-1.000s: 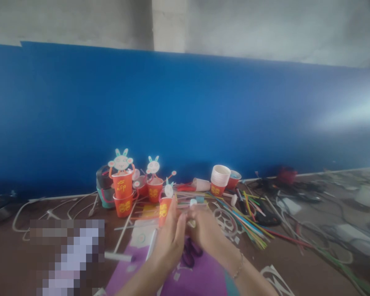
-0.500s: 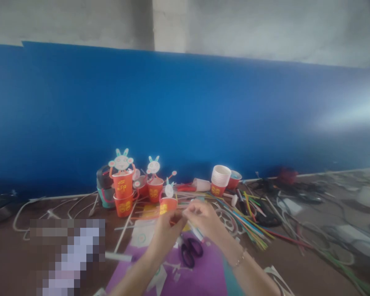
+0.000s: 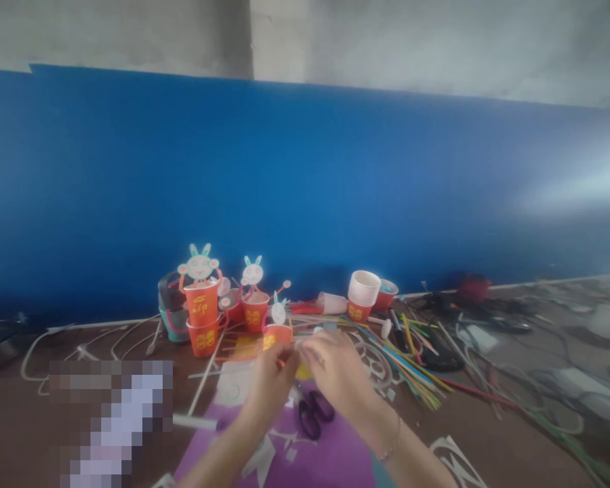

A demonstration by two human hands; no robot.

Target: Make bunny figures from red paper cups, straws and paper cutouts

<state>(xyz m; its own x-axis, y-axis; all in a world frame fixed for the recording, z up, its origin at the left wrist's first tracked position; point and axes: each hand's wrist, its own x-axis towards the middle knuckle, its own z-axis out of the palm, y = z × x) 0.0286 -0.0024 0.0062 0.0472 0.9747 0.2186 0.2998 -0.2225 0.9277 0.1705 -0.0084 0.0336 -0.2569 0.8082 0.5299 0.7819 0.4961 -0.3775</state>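
Note:
My left hand [image 3: 270,379] and my right hand [image 3: 338,366] meet above the front of the table, fingertips pinched close together. Between them shows a small pale bit, too blurred to name. Just behind the left fingers stands a red paper cup [image 3: 276,335] with a rabbit cutout [image 3: 278,312] rising from it. Scissors [image 3: 312,413] with dark handles lie below the hands on a purple sheet [image 3: 330,461]. White paper [image 3: 231,386] with a small drawn circle rests left of my left hand.
Red cups with paper rabbits [image 3: 200,266] stand at the back left, two of them stacked. A stack of white-rimmed cups [image 3: 364,291] is at the back right. Coloured sticks [image 3: 407,366] and a tape roll [image 3: 371,366] lie right; cables [image 3: 533,386] spread beyond. A blue partition [image 3: 305,183] rises behind.
My right hand has shifted slightly left, and its fingers have turned in against the left fingertips. A white strip seen beneath it has gone out of sight. The cups and scissors stay put.

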